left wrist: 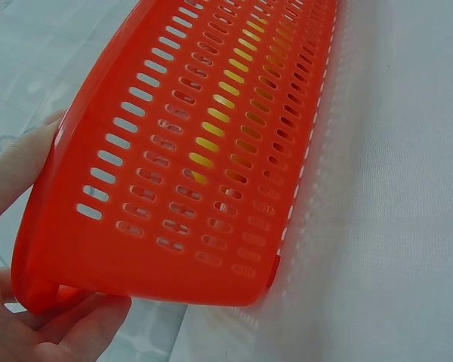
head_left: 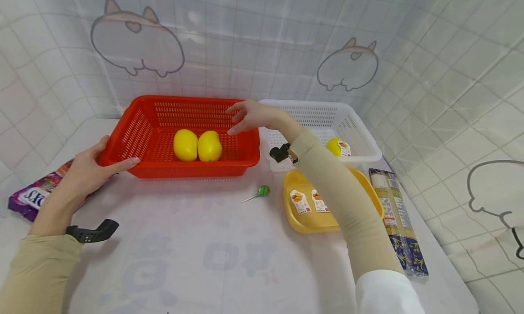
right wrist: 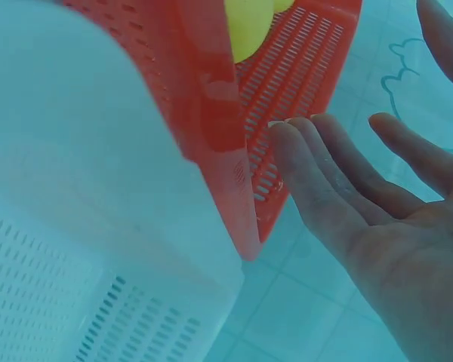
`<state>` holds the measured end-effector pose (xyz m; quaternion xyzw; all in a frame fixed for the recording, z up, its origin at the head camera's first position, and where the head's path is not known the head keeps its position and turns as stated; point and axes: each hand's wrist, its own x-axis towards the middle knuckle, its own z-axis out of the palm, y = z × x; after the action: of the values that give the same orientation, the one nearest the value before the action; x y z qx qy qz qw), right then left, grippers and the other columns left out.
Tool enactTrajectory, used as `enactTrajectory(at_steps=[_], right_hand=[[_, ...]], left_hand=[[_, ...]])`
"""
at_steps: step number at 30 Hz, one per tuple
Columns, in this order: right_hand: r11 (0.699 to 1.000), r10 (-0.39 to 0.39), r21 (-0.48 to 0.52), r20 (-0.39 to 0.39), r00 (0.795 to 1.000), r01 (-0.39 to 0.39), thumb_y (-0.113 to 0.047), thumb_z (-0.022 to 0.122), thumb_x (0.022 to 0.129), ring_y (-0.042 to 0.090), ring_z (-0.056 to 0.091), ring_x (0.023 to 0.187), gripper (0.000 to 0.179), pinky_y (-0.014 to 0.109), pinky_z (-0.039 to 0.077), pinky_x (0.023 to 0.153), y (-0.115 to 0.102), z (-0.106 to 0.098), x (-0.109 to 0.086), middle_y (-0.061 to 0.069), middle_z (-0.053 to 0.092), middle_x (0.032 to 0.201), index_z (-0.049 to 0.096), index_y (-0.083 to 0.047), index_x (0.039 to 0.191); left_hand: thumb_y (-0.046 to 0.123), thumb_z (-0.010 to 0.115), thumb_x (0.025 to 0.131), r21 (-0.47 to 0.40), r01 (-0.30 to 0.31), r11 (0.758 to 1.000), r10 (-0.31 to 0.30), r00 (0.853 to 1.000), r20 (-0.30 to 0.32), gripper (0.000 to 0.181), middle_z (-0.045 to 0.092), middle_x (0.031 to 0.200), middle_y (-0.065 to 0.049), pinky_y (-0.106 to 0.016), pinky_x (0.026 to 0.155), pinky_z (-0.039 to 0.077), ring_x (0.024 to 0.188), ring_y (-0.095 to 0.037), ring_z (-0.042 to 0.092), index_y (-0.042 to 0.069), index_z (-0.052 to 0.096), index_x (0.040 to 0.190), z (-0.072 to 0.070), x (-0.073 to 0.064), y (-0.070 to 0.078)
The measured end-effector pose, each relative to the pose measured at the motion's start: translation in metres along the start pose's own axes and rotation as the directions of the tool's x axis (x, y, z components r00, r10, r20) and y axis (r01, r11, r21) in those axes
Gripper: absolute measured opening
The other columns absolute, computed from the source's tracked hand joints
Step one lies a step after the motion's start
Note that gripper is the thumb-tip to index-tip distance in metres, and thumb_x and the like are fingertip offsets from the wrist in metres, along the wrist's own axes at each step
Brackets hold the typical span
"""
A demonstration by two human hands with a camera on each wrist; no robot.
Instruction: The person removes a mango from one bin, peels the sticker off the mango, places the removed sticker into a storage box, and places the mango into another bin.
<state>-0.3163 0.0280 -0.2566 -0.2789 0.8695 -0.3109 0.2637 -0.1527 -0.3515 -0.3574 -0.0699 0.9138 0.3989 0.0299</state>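
My left hand (head_left: 88,170) grips the front left corner of a red plastic basket (head_left: 192,170), thumb over the rim. In the left wrist view its fingers curl under the rim. Two smooth yellow mangoes (head_left: 185,145) lie side by side inside the basket. Over the basket's right end hovers my right hand (head_left: 254,115), fingers loosely spread and nothing between them. The right wrist view shows its fingertips (right wrist: 285,136) close to the red basket's end. A white basket (head_left: 360,123) stands beside the red one, holding a yellow fruit (head_left: 335,146) with a label.
A yellow tray (head_left: 295,220) with labelled contents stands front right, partly hidden by my right forearm. Right of it lies a long clear-and-blue packet (head_left: 399,223). A green lollipop (head_left: 263,190) lies on the table. A purple bag (head_left: 30,200) is beside my left wrist.
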Motion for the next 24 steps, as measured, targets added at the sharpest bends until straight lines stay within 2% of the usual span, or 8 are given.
enactTrajectory(at_steps=[3, 7, 12, 16, 20, 24], right_hand=[[0.999, -0.01, -0.032, -0.016, 1.0, 0.009, -0.034, 0.078, 0.086, 0.019, 0.054, 0.124, 0.074, 0.035, 0.05, 0.104, 0.002, 0.0, -0.006, 0.006, 0.054, 0.141, 0.044, -0.018, 0.15], [1.0, -0.03, 0.007, -0.052, 0.998, 0.031, -0.031, 0.078, 0.086, 0.02, 0.052, 0.126, 0.072, 0.038, 0.047, 0.107, 0.006, -0.001, -0.015, 0.008, 0.054, 0.143, 0.045, -0.017, 0.149], [0.999, -0.037, 0.02, -0.105, 0.994, 0.039, -0.027, 0.077, 0.087, 0.02, 0.055, 0.12, 0.064, 0.038, 0.051, 0.101, 0.016, -0.004, -0.026, 0.007, 0.057, 0.137, 0.051, -0.016, 0.144], [1.0, -0.031, -0.002, -0.109, 0.994, 0.031, -0.027, 0.077, 0.087, 0.02, 0.055, 0.118, 0.062, 0.036, 0.054, 0.097, 0.023, -0.006, -0.037, 0.004, 0.058, 0.133, 0.051, -0.016, 0.143], [0.999, -0.043, 0.011, -0.094, 0.995, 0.044, -0.024, 0.076, 0.088, 0.023, 0.057, 0.118, 0.062, 0.038, 0.055, 0.096, 0.033, -0.01, -0.045, 0.01, 0.056, 0.137, 0.05, -0.013, 0.143], [0.999, -0.042, 0.003, -0.077, 0.996, 0.042, -0.023, 0.075, 0.089, 0.024, 0.058, 0.119, 0.063, 0.039, 0.055, 0.098, 0.045, -0.016, -0.052, 0.012, 0.055, 0.14, 0.048, -0.01, 0.145]], left_hand=[[0.064, 0.06, 0.089, -0.003, 0.0, 1.0, 0.0, 1.0, 0.002, 0.112, 0.013, 0.16, -0.035, -0.06, 0.083, 0.055, 0.132, -0.055, 0.024, 0.019, -0.016, 0.157, 0.0, 0.0, -0.001], [0.063, 0.06, 0.09, -0.007, -0.006, 1.0, 0.006, 1.0, 0.006, 0.111, 0.013, 0.16, -0.035, -0.058, 0.082, 0.056, 0.132, -0.055, 0.024, 0.019, -0.016, 0.157, 0.0, 0.001, -0.002], [0.063, 0.06, 0.09, -0.003, -0.009, 1.0, 0.01, 1.0, 0.009, 0.11, 0.013, 0.16, -0.035, -0.053, 0.078, 0.057, 0.132, -0.055, 0.023, 0.019, -0.016, 0.157, 0.0, 0.002, -0.003], [0.063, 0.059, 0.091, 0.001, -0.012, 1.0, 0.012, 1.0, 0.011, 0.109, 0.011, 0.16, -0.034, -0.058, 0.081, 0.054, 0.133, -0.055, 0.023, 0.019, -0.017, 0.156, 0.0, 0.002, -0.004], [0.063, 0.059, 0.091, 0.002, -0.013, 1.0, 0.013, 1.0, 0.007, 0.11, 0.01, 0.161, -0.034, -0.062, 0.084, 0.052, 0.133, -0.054, 0.022, 0.019, -0.017, 0.156, 0.0, 0.001, -0.005], [0.062, 0.059, 0.091, 0.001, -0.015, 1.0, 0.015, 1.0, 0.002, 0.11, 0.01, 0.161, -0.034, -0.058, 0.081, 0.055, 0.133, -0.054, 0.022, 0.019, -0.017, 0.156, 0.003, 0.002, -0.006]])
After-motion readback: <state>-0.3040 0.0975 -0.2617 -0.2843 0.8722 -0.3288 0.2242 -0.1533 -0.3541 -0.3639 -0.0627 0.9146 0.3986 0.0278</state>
